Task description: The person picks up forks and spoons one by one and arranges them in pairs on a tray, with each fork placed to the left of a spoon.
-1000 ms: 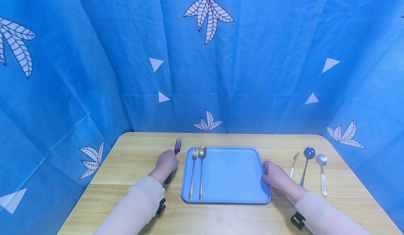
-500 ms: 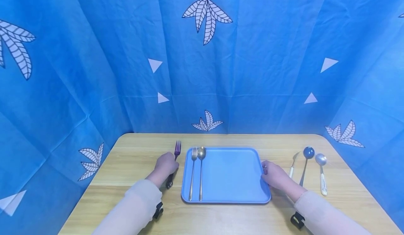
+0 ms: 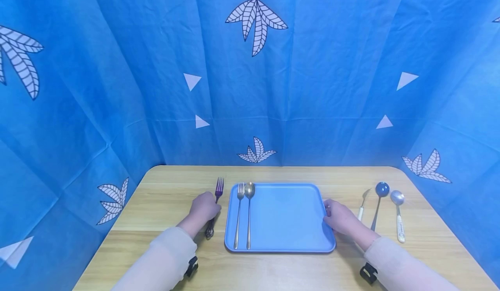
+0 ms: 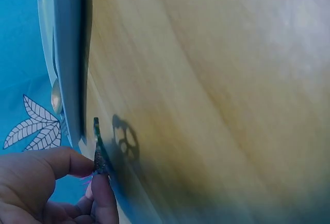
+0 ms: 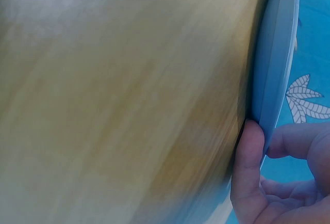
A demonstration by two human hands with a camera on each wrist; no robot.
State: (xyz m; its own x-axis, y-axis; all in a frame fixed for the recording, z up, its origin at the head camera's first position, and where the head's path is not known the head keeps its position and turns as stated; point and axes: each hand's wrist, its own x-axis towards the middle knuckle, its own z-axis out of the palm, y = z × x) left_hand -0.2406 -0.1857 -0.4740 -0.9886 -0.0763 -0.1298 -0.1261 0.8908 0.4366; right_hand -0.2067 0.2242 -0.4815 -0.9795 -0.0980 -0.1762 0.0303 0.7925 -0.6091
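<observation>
My left hand (image 3: 205, 206) pinches a dark, purple-tinted fork (image 3: 219, 187) between thumb and finger, left of the tray. Its tines point to the back, and in the left wrist view the ornate handle end (image 4: 98, 157) casts a shadow on the table. At the right side of the blue tray (image 3: 289, 217), my right hand (image 3: 340, 218) grips the rim. The right wrist view has the thumb and a finger on either side of the tray edge (image 5: 270, 53). A silver fork (image 3: 240, 191) and a bronze-coloured spoon (image 3: 249, 190) lie side by side on the tray's left part.
Right of the tray lie a white-handled knife (image 3: 361, 213), a dark round-bowled ladle (image 3: 382, 189) and a spoon with a patterned white handle (image 3: 398, 197). A blue curtain (image 3: 312, 87) closes off the back and sides of the wooden table (image 3: 281, 273).
My left hand has drawn the dark fork a little toward the front of the table, so more of its handle end shows. The right hand and tray have stayed put.
</observation>
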